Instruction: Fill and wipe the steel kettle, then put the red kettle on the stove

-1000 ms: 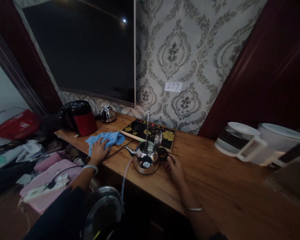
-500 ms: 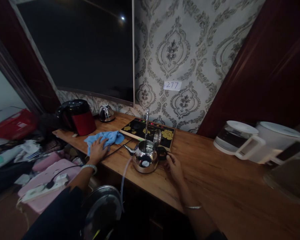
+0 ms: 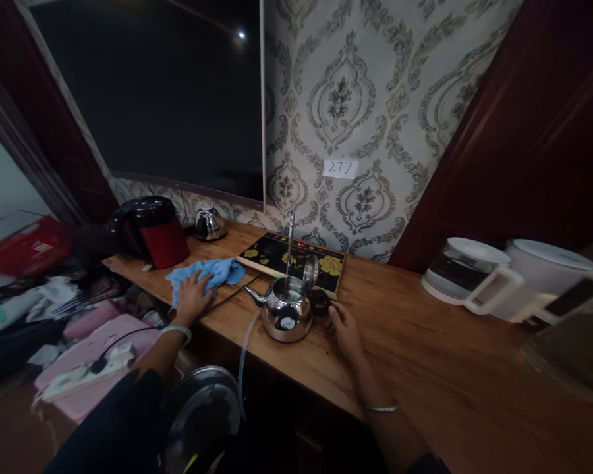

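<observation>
A shiny steel kettle [image 3: 285, 328] stands upright on the wooden counter, its hinged lid [image 3: 311, 270] tipped up and its spout to the left. Above its mouth a slim metal tap [image 3: 290, 243] reaches down, and a thin stream seems to enter the kettle. My right hand [image 3: 344, 329] is closed at the outer end of the black kettle handle [image 3: 320, 303]; some fingertips are hidden. Flat on a crumpled blue cloth [image 3: 222, 270] lies my left hand [image 3: 192, 297], fingers spread.
A black hob panel with gold flowers [image 3: 257, 253] sits behind the kettle. A red and black appliance [image 3: 163, 237] and a small steel pot [image 3: 210, 224] are to the left. White-handled jugs [image 3: 467, 273] stand right. A clear hose [image 3: 244, 355] hangs over the front edge [image 3: 321, 388].
Hardly anything differs. Both hands, the cloth and the kettle keep their places, and the view has shifted very slightly.
</observation>
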A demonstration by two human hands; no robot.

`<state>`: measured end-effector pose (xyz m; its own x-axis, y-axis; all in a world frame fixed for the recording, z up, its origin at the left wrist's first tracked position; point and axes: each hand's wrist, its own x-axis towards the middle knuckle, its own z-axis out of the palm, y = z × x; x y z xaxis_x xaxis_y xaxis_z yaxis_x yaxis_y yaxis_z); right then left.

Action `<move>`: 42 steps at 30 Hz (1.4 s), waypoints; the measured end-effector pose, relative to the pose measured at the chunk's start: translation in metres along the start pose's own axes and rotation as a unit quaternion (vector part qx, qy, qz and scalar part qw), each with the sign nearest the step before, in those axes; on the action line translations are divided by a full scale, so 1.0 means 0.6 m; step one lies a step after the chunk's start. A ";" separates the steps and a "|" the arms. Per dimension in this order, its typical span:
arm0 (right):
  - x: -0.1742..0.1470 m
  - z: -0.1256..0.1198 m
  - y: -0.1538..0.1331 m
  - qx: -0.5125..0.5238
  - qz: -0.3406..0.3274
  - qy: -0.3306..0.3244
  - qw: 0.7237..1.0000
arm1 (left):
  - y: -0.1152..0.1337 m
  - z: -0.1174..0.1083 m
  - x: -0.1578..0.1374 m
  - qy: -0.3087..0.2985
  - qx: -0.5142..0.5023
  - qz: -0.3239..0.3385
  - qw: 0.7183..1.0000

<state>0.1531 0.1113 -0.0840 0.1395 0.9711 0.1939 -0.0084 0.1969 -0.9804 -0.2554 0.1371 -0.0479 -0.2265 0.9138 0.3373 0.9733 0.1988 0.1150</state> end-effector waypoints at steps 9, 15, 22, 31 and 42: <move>0.002 -0.001 0.005 -0.004 0.001 -0.004 1.000 | -0.004 0.006 0.001 0.012 0.001 0.006 1.000; 0.002 0.000 0.006 0.002 -0.004 -0.003 1.000 | -0.003 0.004 0.001 0.007 -0.005 0.003 1.000; 0.001 0.000 0.005 0.003 -0.005 0.007 1.000 | -0.001 0.002 0.001 0.005 -0.002 0.000 1.000; 0.000 0.000 0.002 -0.010 -0.007 0.001 1.000 | -0.002 0.004 0.002 0.004 0.003 0.005 1.000; 0.002 -0.003 0.008 -0.012 -0.001 -0.005 1.000 | -0.005 0.009 0.003 0.010 0.000 0.007 1.000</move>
<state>0.1548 0.1135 -0.0883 0.1288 0.9719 0.1969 0.0155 0.1965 -0.9804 -0.2586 0.1397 -0.0525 -0.2132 0.9090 0.3581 0.9764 0.1854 0.1105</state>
